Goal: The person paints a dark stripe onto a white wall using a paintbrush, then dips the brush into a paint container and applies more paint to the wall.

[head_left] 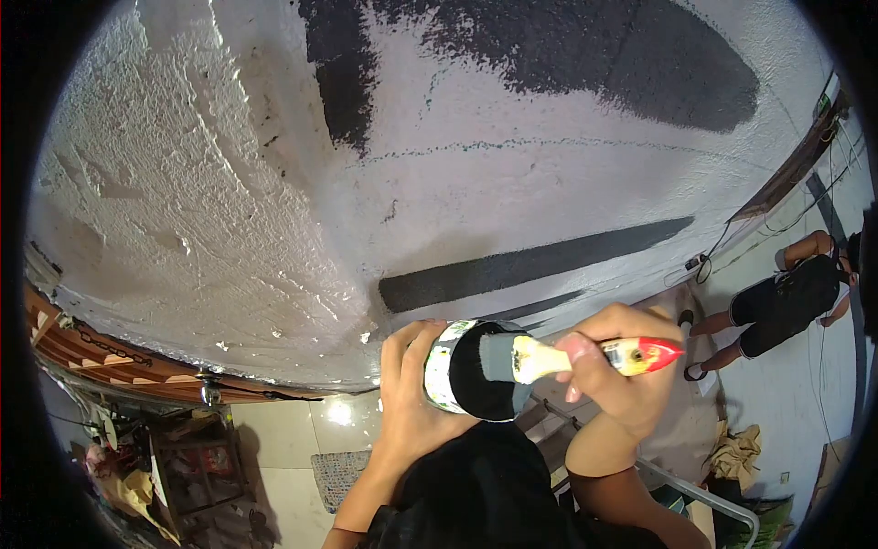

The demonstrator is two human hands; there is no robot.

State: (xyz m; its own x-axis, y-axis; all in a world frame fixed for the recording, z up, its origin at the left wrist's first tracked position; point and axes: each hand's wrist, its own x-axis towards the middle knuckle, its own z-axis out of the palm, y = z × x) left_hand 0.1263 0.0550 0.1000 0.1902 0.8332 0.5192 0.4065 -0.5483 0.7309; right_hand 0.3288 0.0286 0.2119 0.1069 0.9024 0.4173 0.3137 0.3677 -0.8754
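Note:
My left hand (412,389) is wrapped round the side of a paint container (439,371) with a white and green label. Dark paint coats the inside of its mouth. In my right hand (613,375) is a paintbrush (541,360) with a yellowish handle and a red tip, pinched between thumb and fingers. The brush's grey-coated bristles lie over the container's opening. Ahead is a pale wall (549,183) bearing dark grey painted shapes, among them a long stripe (530,265) just above the container. A dotted green line crosses the bare part of the wall.
Another person (786,302) in dark clothes stands at the right by a wall with hanging cables. Metal ladder rails (704,499) are below my right arm. At lower left are a wooden rack (197,476) and a floor mat (340,480). Crumpled brown paper (736,455) lies at lower right.

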